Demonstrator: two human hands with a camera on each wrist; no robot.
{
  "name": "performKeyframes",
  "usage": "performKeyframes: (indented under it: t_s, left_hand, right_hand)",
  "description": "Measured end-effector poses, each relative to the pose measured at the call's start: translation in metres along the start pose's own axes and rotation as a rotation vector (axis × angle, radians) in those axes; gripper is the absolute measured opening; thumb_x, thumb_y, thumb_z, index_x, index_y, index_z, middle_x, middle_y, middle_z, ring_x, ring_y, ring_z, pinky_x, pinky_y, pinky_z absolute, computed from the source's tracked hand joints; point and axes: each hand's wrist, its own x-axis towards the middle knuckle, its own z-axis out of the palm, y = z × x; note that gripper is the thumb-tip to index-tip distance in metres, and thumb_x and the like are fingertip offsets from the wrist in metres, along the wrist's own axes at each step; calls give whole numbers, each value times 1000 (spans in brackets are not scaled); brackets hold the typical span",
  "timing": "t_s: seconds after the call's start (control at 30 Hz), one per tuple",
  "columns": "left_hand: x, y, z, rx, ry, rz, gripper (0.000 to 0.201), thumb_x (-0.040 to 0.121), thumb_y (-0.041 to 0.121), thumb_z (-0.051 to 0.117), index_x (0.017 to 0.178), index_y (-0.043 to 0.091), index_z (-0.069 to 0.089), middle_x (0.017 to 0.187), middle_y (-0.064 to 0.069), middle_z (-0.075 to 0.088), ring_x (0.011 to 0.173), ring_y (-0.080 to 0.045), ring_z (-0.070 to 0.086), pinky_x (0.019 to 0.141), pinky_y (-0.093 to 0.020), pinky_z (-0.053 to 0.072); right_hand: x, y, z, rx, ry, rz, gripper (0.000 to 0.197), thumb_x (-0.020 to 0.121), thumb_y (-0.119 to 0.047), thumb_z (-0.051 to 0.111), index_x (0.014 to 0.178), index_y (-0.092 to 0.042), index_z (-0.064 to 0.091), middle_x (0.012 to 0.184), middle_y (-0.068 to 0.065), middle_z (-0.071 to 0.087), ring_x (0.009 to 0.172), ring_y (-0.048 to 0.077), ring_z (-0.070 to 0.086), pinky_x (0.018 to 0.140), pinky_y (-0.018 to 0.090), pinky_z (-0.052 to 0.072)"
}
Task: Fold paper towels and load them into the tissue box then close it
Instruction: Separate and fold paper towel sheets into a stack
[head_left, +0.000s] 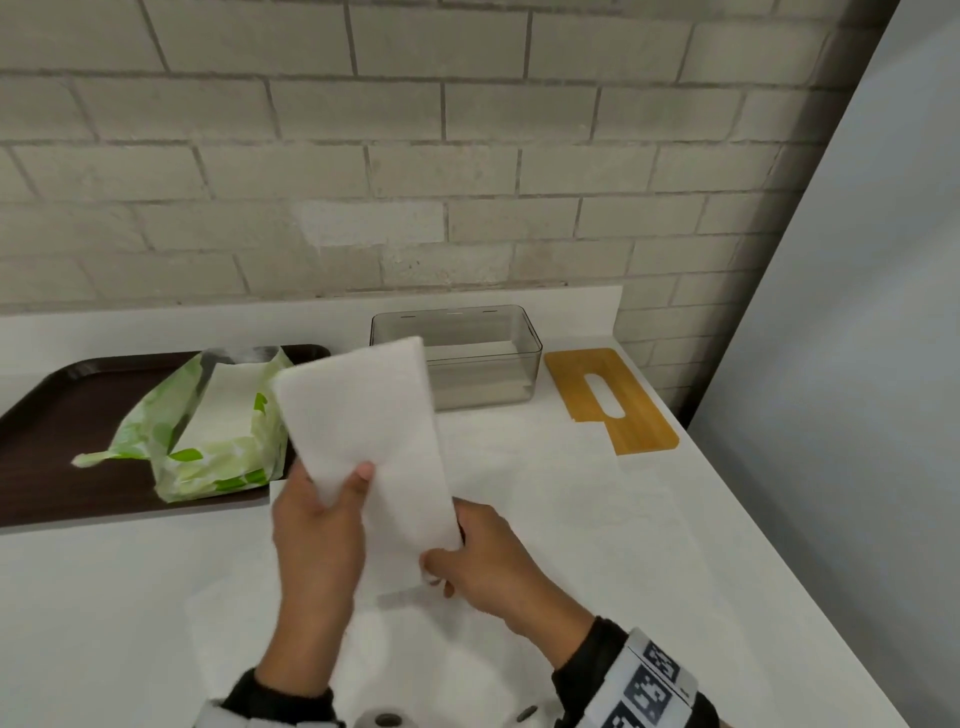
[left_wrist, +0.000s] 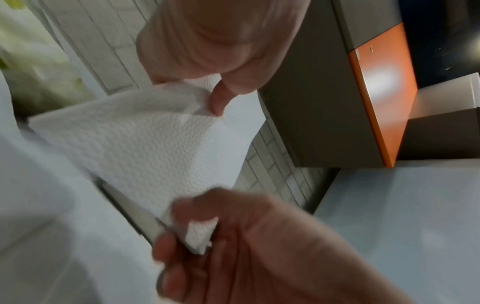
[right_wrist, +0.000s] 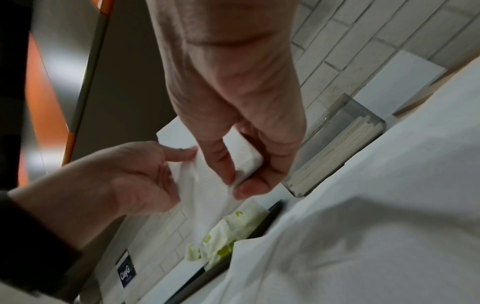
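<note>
I hold a folded white paper towel (head_left: 363, 431) up off the counter with both hands. My left hand (head_left: 353, 483) grips its left edge, thumb on the front. My right hand (head_left: 441, 566) pinches the lower right corner; the right wrist view shows this hand (right_wrist: 237, 183) pinching the towel (right_wrist: 202, 185) between thumb and fingers. In the left wrist view the towel (left_wrist: 142, 144) stretches between both hands. Behind it stands the clear grey tissue box (head_left: 519, 358), lid off, with a low stack of folded towels inside. The bamboo lid (head_left: 610, 400) lies flat to its right.
A dark brown tray (head_left: 52, 415) at the left holds an opened green and white towel package (head_left: 208, 441). A loose white sheet (head_left: 597, 509) lies flat on the white counter (head_left: 104, 597) under my hands. A brick wall runs behind; the counter edge falls away at the right.
</note>
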Motion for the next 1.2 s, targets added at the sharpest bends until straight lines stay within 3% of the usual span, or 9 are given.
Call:
performKeyframes:
  t_s: [0.13,0.23,0.37,0.6,0.7,0.77,0.9,1.03,1.2]
  left_hand:
    - [11,-2,-22,-36,61,14,33,89,10,63,119,23,57,107,5,64,104,-21,60,91,-36,47]
    - [4,-5,-29,-19,18,-35,29,88,7,63,113,21,58,92,14,62,84,-11,61,69,-23,44]
    - [-9,-13,-38,-11,-20,-112,26,86,5,65,111,14,62,90,9,65,81,-10,61,63,-24,44]
    - [-16,-21,-51,2,-40,-177,27,86,6,65,110,17,63,97,1,70,90,-24,66,79,-37,50]
    - [-17,-19,-54,-8,-74,-198,26,86,7,66,110,17,64,99,-2,72,92,-26,67,82,-41,52]
    - [-18,-18,-56,-11,-119,-208,24,86,8,65,108,18,66,98,-1,73,90,-24,69,80,-40,53]
    - [-18,-11,-55,-42,-176,-243,18,87,7,64,98,21,68,88,1,76,80,-19,72,69,-33,53]
    - [-18,-7,-43,-151,-251,-377,17,90,6,58,102,13,68,89,-6,76,81,-25,71,70,-36,53]
    - [-23,1,-21,-280,-394,-515,22,95,9,49,106,11,68,96,-12,75,84,-26,72,70,-36,57]
  right_hand:
    - [35,10,-27,-32,67,95,22,82,6,54,78,-16,53,76,3,56,51,9,54,46,20,46]
    - [72,20,-68,-87,313,243,17,86,5,48,85,-12,53,75,6,54,55,16,55,51,25,46]
    - [99,40,-92,-437,289,393,22,86,-5,51,66,-8,43,66,4,45,58,15,45,47,20,36]
    - [121,47,-80,-563,264,497,56,83,-29,67,127,-4,43,133,12,44,129,26,37,102,35,38]
    - [122,45,-77,-365,320,391,17,82,-16,66,93,-9,55,94,2,52,93,19,54,81,29,46]
    - [108,37,-80,-159,375,225,33,84,-8,64,64,-15,37,69,-1,38,61,12,40,56,23,33]
    - [47,-3,-84,293,297,-73,8,86,-7,63,93,-9,59,91,9,69,80,18,65,71,28,52]
    - [-6,-39,-90,791,129,-334,24,80,-17,55,102,-12,63,90,2,74,80,13,71,65,23,56]
    - [-1,-50,-57,287,367,-421,21,96,-24,45,81,-26,59,68,-15,65,64,-7,58,60,12,45]
